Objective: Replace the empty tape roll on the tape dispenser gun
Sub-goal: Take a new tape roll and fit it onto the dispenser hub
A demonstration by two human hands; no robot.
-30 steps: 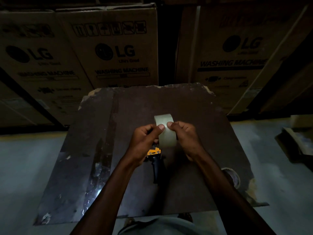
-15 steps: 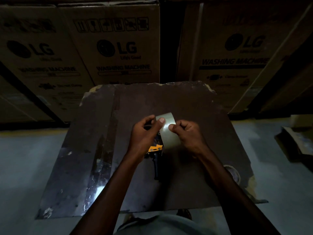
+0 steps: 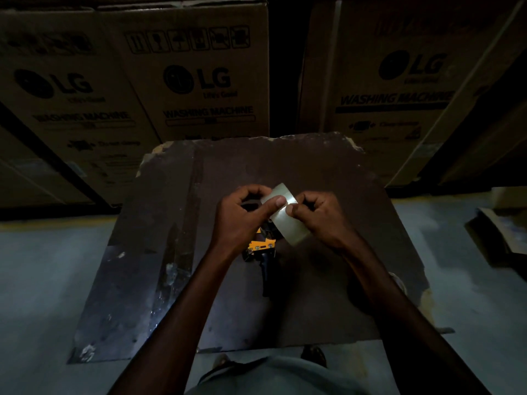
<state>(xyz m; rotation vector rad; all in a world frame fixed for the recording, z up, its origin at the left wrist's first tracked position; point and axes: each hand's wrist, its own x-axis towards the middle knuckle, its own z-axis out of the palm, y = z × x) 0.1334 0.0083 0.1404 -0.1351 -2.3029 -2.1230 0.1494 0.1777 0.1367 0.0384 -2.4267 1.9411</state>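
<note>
A pale, glossy tape roll (image 3: 288, 220) is held on edge above the dark board (image 3: 328, 178). My left hand (image 3: 242, 220) grips its left side, thumb pressed on the outer face. My right hand (image 3: 322, 220) pinches the roll's right side with thumb and fingertips on the same face. Below the roll lies the tape dispenser gun (image 3: 262, 252), yellow body and black handle pointing toward me, partly hidden by my left hand and the roll. An empty tape core (image 3: 397, 280) lies on the board at the right, mostly hidden behind my right forearm.
The board rests over a grey floor (image 3: 42, 280). Large cardboard washing-machine boxes (image 3: 199, 81) stand close behind it. Flattened cardboard (image 3: 502, 232) lies on the floor at the right. My feet show under the board's near edge.
The roll has tilted and shifted slightly right, its face now turned up toward me. Both hands have adjusted their grip on it, staying over the dispenser.
</note>
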